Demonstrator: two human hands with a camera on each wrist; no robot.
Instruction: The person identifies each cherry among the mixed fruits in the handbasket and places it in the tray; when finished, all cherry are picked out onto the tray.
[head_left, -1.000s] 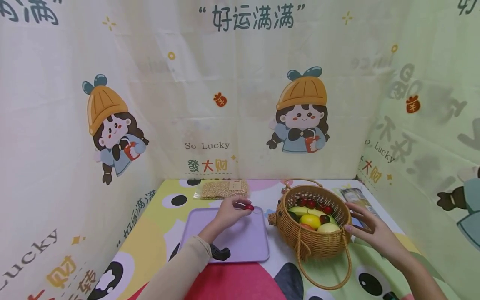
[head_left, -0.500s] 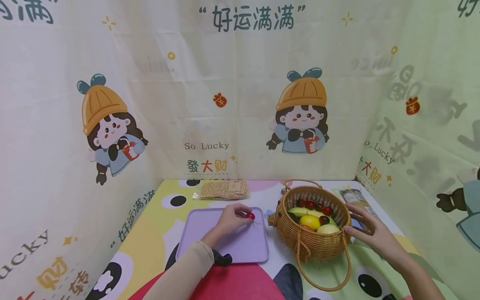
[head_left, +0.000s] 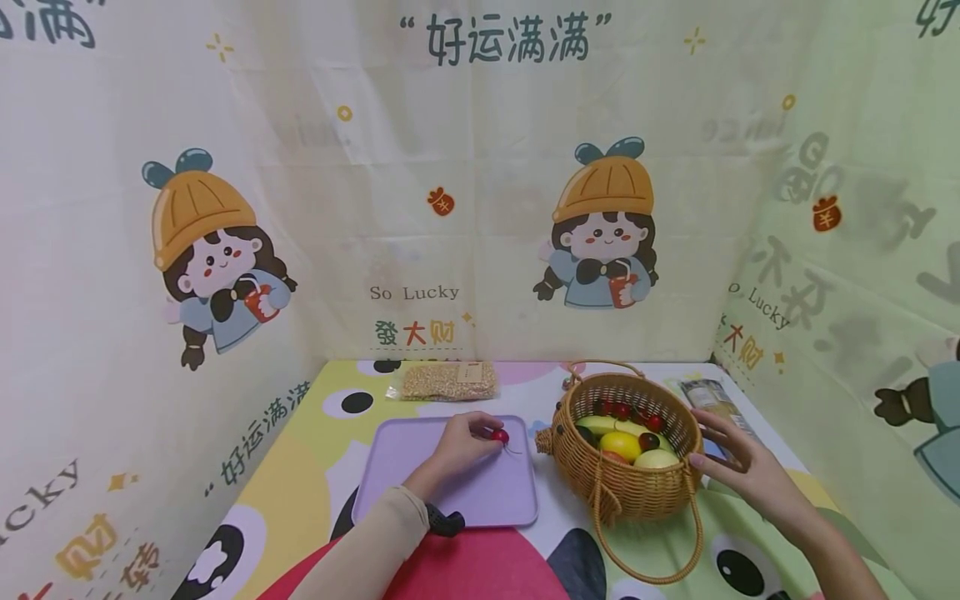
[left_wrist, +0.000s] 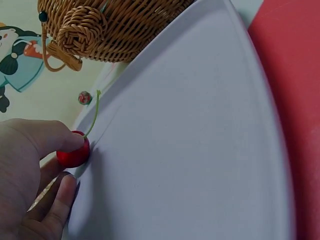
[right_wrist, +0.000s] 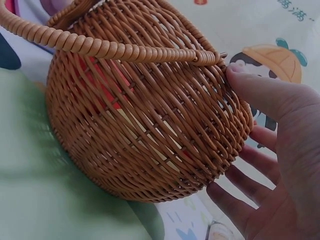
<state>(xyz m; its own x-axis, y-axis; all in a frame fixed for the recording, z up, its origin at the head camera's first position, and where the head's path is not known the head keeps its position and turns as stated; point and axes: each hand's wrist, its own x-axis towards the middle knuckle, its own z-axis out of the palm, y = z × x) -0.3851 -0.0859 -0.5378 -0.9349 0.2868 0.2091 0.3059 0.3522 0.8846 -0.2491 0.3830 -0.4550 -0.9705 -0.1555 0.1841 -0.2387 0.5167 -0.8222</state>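
My left hand [head_left: 465,443] pinches a red cherry [left_wrist: 74,154] between thumb and fingers, its green stem pointing away. The cherry is low over the right part of a lilac tray [head_left: 405,437]. To the tray's right stands a wicker basket [head_left: 637,493] with a snout on its side. Inside it lie a yellow lemon [head_left: 620,442], a banana [head_left: 592,422], a pale round fruit [head_left: 656,457] and several red cherries [head_left: 622,409]. With spread fingers, my right hand [right_wrist: 290,155] touches the basket's outer wall, thumb at the rim.
A clear bag of grains [head_left: 442,381] lies behind the tray. Another printed packet [head_left: 708,392] is partly hidden behind the basket and right hand. One basket handle [head_left: 660,577] hangs down at the front. Printed cloth walls [head_left: 495,233] surround the table.
My left hand has lowered the cherry toward the tray and drawn it slightly nearer, with little movement in the last half second. My right hand and the basket stay in place.
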